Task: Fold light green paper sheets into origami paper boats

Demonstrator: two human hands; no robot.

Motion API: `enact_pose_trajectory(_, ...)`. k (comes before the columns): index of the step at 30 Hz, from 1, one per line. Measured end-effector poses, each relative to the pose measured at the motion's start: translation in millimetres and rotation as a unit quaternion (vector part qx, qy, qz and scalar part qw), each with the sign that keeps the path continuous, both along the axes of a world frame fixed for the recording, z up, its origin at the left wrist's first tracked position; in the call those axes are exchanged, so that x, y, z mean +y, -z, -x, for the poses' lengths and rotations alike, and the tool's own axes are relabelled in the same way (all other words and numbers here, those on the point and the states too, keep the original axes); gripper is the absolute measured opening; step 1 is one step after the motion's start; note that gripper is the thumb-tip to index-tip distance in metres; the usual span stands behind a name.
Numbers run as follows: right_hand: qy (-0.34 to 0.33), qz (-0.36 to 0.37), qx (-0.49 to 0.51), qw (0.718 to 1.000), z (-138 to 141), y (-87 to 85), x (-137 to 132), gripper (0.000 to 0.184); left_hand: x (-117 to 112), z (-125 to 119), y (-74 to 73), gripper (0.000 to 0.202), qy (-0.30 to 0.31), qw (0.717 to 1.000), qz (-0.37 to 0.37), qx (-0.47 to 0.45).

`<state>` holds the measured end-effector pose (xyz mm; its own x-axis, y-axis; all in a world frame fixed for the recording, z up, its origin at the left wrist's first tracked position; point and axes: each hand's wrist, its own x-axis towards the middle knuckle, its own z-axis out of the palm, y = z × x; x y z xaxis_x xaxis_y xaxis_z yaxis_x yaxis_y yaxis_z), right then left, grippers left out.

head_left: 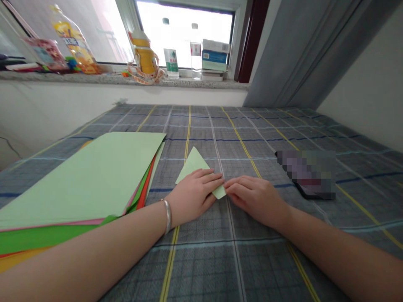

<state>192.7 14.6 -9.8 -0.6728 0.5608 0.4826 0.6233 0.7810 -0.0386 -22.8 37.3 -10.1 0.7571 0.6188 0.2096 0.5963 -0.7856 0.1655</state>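
A small folded piece of pale green paper lies on the plaid cloth in front of me, with one pointed corner facing away. My left hand, with a silver bangle at the wrist, rests flat across the middle of it and hides part of the paper. At the paper's near right corner, my right hand has its fingertips pinched together at the edge. The fingers of the right hand are curled, and the paper's corner shows between the two hands.
A stack of coloured paper sheets, pale green on top, lies at the left. To the right is a phone-like dark-edged object, its surface blurred. Bottles, a yellow cup and boxes stand on the windowsill beyond the plaid cloth.
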Motion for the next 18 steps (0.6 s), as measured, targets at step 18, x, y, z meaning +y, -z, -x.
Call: enact_pose_trajectory(18,0.03,0.069,-0.046,0.996,-3.4,-2.7,0.2,0.018,-8.4,7.5,-0.4,0.047,-0.12,0.992,-0.019,0.029)
